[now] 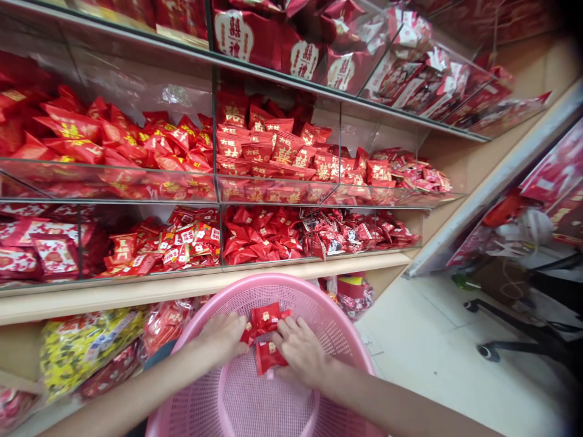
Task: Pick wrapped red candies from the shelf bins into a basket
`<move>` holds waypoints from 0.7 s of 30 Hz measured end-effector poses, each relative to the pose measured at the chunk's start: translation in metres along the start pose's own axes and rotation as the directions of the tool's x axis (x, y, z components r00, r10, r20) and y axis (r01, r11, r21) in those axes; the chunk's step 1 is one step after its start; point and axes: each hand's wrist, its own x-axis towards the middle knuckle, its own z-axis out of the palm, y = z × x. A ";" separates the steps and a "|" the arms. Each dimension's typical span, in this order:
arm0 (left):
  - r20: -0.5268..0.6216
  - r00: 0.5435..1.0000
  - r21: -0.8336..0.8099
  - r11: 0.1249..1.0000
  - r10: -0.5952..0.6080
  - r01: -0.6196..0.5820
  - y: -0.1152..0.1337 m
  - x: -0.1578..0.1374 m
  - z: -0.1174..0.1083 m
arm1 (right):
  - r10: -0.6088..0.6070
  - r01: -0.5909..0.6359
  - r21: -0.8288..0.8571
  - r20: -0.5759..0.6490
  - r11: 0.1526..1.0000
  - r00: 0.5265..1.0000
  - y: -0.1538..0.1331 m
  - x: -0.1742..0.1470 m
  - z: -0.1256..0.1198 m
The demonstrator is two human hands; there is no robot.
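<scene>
Both hands are inside a large pink plastic basket point(337, 309) with perforated sides, above its bottom. Several small red sweet packets point(265, 318) with pale gold print are bunched between them. My left hand point(226, 335) is closed on the left side of the bunch, with a red packet edge showing at its fingertips. From the right, my right hand point(301, 351) curls its fingers over the lower red packet point(266, 357) and the end of the upper one. How many packets each hand grips is partly hidden by the fingers.
Wooden shelves point(291, 267) with clear dividers hold heaps of red packets point(262, 233) just beyond the basket. A yellow patterned bag point(88, 346) and other bagged goods lie beneath, left. A wheeled chair base point(514, 331) stands on the tiled floor at right.
</scene>
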 end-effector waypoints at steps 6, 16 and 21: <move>-0.068 0.996 0.036 0.998 0.048 -0.046 -0.010 0.008 0.000 | -0.016 0.013 -0.021 -0.170 1.000 0.985 0.023 0.012 -0.022; -0.132 0.991 -0.076 0.997 0.007 -0.017 -0.026 -0.020 -0.019 | -0.103 0.110 0.062 -0.106 0.992 0.989 0.028 0.047 -0.030; 0.020 0.973 -0.274 0.937 0.231 -0.217 -0.004 -0.036 -0.009 | -0.080 0.085 0.060 -0.076 0.995 0.994 0.023 0.051 -0.028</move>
